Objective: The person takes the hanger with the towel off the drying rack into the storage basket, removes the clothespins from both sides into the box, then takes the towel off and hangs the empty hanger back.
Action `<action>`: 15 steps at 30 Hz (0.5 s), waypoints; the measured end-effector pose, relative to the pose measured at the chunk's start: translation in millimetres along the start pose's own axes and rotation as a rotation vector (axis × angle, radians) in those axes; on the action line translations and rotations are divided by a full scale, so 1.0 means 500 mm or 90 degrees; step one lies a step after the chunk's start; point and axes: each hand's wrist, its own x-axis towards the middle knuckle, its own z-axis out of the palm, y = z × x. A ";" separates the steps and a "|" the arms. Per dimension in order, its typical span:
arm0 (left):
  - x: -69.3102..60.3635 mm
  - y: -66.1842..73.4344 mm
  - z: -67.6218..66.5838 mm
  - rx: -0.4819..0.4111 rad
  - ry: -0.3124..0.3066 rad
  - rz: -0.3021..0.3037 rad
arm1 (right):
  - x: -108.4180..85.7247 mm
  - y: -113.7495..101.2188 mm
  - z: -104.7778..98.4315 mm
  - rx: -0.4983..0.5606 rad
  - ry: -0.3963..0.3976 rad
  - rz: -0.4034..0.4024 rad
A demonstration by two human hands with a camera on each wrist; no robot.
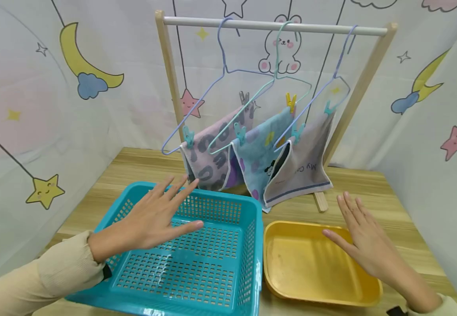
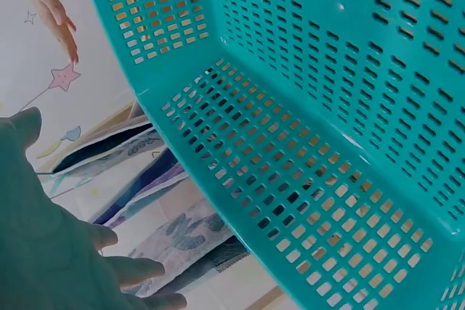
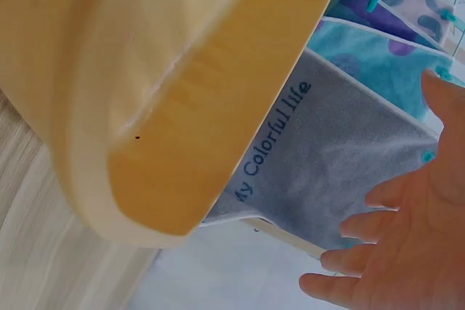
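My left hand [image 1: 155, 215] hovers over the teal plastic basket [image 1: 258, 245], its fingers spread and holding nothing. Above the yellow tub [image 1: 311, 259] is my right hand [image 1: 366, 239], fingers straight, also holding nothing. Behind them, three small towels hang by clothespins from wire hangers: a pink patterned towel [image 1: 212, 151], a blue towel [image 1: 262, 145] and a greyish towel [image 1: 303, 169] with lettering. In the right wrist view the grey towel [image 3: 312, 150] reads "My Colorful life". The left wrist view has the basket [image 2: 290, 157] beside my spread fingers.
A wooden rack with a pale rail [image 1: 276, 25] carries the hangers at the back. Basket and tub stand side by side on the wood-grain table [image 1: 386, 188]. A printed cloth backdrop [image 1: 133, 39] encloses the back and sides.
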 end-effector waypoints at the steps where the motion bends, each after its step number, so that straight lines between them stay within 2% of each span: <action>1: 0.001 0.001 -0.001 -0.003 0.004 0.003 | 0.000 0.000 -0.001 0.003 -0.001 0.000; 10: 0.014 0.027 -0.012 -0.082 0.011 0.027 | 0.003 0.003 -0.008 0.054 -0.005 0.016; 15: 0.031 0.046 -0.021 -0.135 0.040 0.066 | 0.007 0.009 -0.013 0.101 -0.003 0.022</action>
